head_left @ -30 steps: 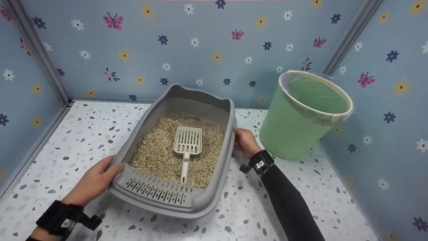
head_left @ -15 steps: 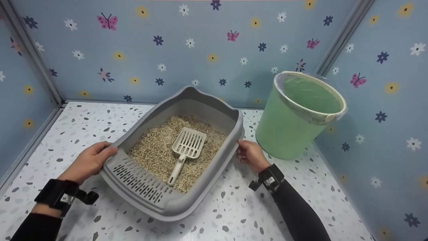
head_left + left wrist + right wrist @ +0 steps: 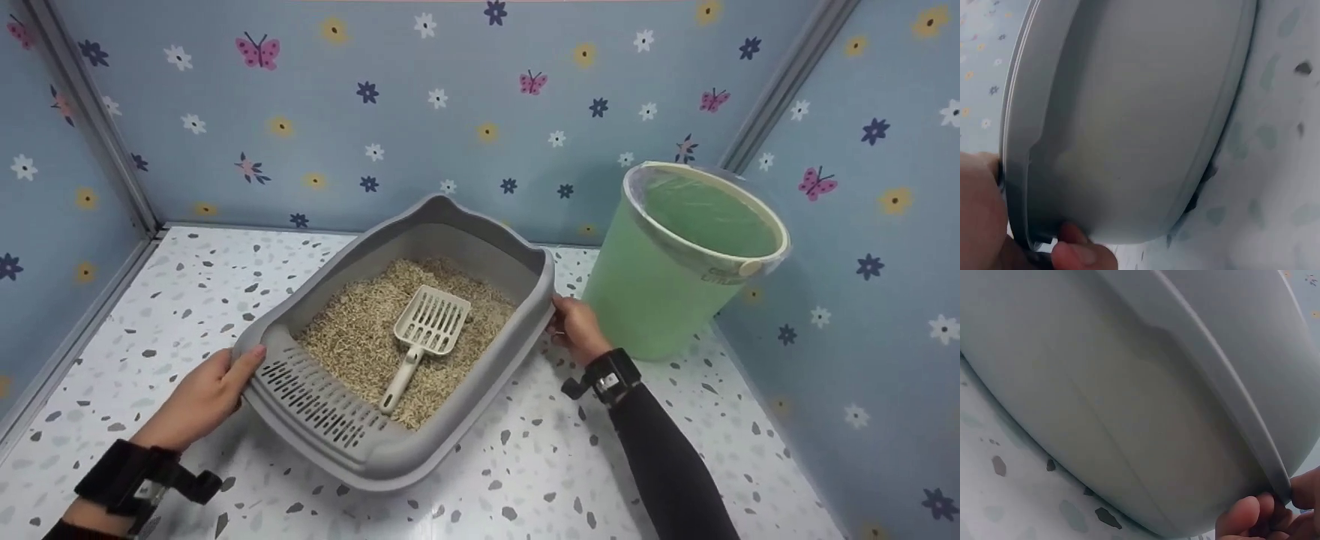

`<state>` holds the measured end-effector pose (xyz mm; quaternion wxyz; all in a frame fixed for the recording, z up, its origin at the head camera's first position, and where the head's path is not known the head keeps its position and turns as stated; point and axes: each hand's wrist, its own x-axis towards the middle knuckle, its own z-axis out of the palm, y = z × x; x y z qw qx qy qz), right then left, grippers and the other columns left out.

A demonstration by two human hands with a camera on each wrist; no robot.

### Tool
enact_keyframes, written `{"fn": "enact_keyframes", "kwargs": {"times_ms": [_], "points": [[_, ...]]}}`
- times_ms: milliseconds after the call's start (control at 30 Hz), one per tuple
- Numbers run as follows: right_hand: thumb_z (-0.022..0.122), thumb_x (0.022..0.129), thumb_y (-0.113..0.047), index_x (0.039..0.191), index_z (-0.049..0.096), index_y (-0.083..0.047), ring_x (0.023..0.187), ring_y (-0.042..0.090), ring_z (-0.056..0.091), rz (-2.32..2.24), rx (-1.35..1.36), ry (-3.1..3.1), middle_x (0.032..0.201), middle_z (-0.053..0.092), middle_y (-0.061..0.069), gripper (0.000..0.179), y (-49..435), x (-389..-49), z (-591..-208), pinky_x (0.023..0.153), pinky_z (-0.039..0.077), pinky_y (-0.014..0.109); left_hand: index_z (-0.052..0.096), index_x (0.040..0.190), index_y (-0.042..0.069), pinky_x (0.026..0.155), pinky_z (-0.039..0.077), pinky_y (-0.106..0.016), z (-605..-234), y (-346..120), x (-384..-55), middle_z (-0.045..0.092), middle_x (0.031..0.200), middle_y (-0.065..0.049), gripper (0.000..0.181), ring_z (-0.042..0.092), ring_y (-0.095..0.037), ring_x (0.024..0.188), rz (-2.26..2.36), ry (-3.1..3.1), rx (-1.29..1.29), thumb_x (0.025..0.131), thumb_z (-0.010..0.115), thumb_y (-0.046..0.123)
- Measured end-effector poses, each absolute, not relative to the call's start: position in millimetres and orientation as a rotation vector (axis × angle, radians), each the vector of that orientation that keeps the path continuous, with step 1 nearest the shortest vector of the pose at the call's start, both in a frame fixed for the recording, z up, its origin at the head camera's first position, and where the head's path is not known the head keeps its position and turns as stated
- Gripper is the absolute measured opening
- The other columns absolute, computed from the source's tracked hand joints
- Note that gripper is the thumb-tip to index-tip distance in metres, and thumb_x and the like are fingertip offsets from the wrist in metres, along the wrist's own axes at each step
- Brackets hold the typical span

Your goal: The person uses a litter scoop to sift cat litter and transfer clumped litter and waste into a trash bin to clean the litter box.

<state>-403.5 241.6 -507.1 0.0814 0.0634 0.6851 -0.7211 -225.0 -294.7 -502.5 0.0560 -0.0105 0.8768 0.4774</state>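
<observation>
A grey litter box [image 3: 480, 384] stands askew on the speckled surface, its slotted front end towards me and to the left. Pale brown litter pellets [image 3: 345, 322] cover its floor, and a cream slotted litter scoop [image 3: 414, 354] lies on them, handle towards the front. My left hand [image 3: 199, 397] grips the front left corner, thumb over the rim; its fingertips [image 3: 1085, 256] curl under the lip in the left wrist view. On the far right side, my right hand [image 3: 579, 328] pinches the rim, with fingers [image 3: 1241, 514] tucked below the edge in the right wrist view.
A green bin [image 3: 645, 277] with a clear liner stands at the back right, just beyond my right hand. Blue flowered panels [image 3: 420, 120] enclose the back and both sides. The speckled tabletop [image 3: 570, 465] extends in front of the box.
The litter box has turned clockwise, its back end swinging right and its front end left, carrying the scoop round with it. Both hands keep hold of the rim.
</observation>
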Motion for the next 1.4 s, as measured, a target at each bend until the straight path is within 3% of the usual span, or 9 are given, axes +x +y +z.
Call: {"fn": "enact_keyframes", "kwargs": {"times_ms": [100, 400, 600, 700, 800, 900, 1100, 1400], "points": [[0.053, 0.117, -0.028, 0.08, 0.058, -0.01, 0.06, 0.014, 0.051, -2.161, 0.136, 2.056, 0.072, 0.056, 0.001, 0.042, 248.5, -390.7, -511.7, 0.049, 0.036, 0.024, 0.051, 0.128, 0.0, 0.054, 0.046, -0.035, -504.5, -302.4, -240.2, 0.054, 0.081, -0.005, 0.067, 0.047, -0.017, 0.063, 1.461, 2.625, -0.006, 0.118, 0.035, 0.065], [0.049, 0.118, -0.028, 0.085, 0.059, -0.009, 0.063, 0.015, 0.052, -2.139, 0.07, 2.068, 0.077, 0.056, 0.003, 0.04, 258.6, -345.0, -515.8, 0.05, 0.038, 0.024, 0.051, 0.143, -0.003, 0.052, 0.049, -0.033, -502.9, -322.7, -296.8, 0.062, 0.085, -0.005, 0.081, 0.054, -0.016, 0.06, 1.475, 2.636, 0.012, 0.115, 0.036, 0.071], [0.052, 0.117, -0.033, 0.082, 0.062, -0.009, 0.061, 0.015, 0.054, -2.042, 0.138, 2.186, 0.073, 0.058, 0.003, 0.044, 256.7, -356.3, -510.6, 0.05, 0.039, 0.026, 0.054, 0.141, -0.004, 0.049, 0.047, -0.033, -497.5, -316.5, -282.3, 0.059, 0.079, -0.002, 0.082, 0.05, -0.013, 0.057, 1.535, 2.623, -0.053, 0.114, 0.037, 0.072], [0.052, 0.115, -0.036, 0.076, 0.061, -0.012, 0.055, 0.013, 0.052, -1.918, 0.125, 2.332, 0.067, 0.058, 0.002, 0.046, 258.1, -374.3, -504.9, 0.048, 0.04, 0.026, 0.05, 0.152, -0.004, 0.046, 0.044, -0.032, -494.3, -301.7, -259.0, 0.059, 0.079, -0.003, 0.081, 0.047, -0.012, 0.055, 1.557, 2.614, -0.052, 0.115, 0.043, 0.067], [0.052, 0.11, -0.029, 0.073, 0.058, -0.013, 0.053, 0.013, 0.048, -1.853, 0.111, 2.414, 0.064, 0.055, 0.001, 0.041, 259.6, -388.5, -501.8, 0.047, 0.04, 0.025, 0.035, 0.168, -0.003, 0.046, 0.044, -0.031, -492.3, -286.7, -237.2, 0.068, 0.086, -0.004, 0.082, 0.047, -0.011, 0.057, 1.599, 2.583, -0.037, 0.117, 0.049, 0.059], [0.051, 0.107, -0.021, 0.072, 0.054, -0.013, 0.054, 0.012, 0.046, -1.91, 0.111, 2.357, 0.064, 0.052, 0.0, 0.036, 259.8, -393.7, -504.0, 0.047, 0.038, 0.024, 0.031, 0.171, -0.002, 0.046, 0.043, -0.029, -493.2, -280.1, -226.5, 0.073, 0.092, -0.006, 0.078, 0.047, -0.009, 0.058, 1.656, 2.541, -0.037, 0.118, 0.05, 0.052], [0.05, 0.109, -0.022, 0.077, 0.056, -0.012, 0.057, 0.013, 0.049, -1.981, 0.089, 2.281, 0.067, 0.052, 0.001, 0.034, 266.4, -377.7, -510.9, 0.048, 0.04, 0.024, 0.027, 0.172, 0.0, 0.048, 0.041, -0.027, -495.6, -286.7, -241.1, 0.069, 0.088, -0.001, 0.075, 0.046, -0.009, 0.059, 1.657, 2.505, -0.046, 0.12, 0.047, 0.05], [0.047, 0.114, -0.026, 0.075, 0.057, -0.01, 0.055, 0.013, 0.043, -2.018, 0.003, 2.187, 0.067, 0.05, 0.0, 0.043, 274.4, -337.9, -514.1, 0.047, 0.029, 0.024, 0.015, 0.179, 0.006, 0.047, 0.035, -0.024, -496.1, -307.5, -279.8, 0.075, 0.093, -0.001, 0.078, 0.043, -0.007, 0.055, 1.703, 2.411, 0.069, 0.121, 0.047, 0.047]]}}
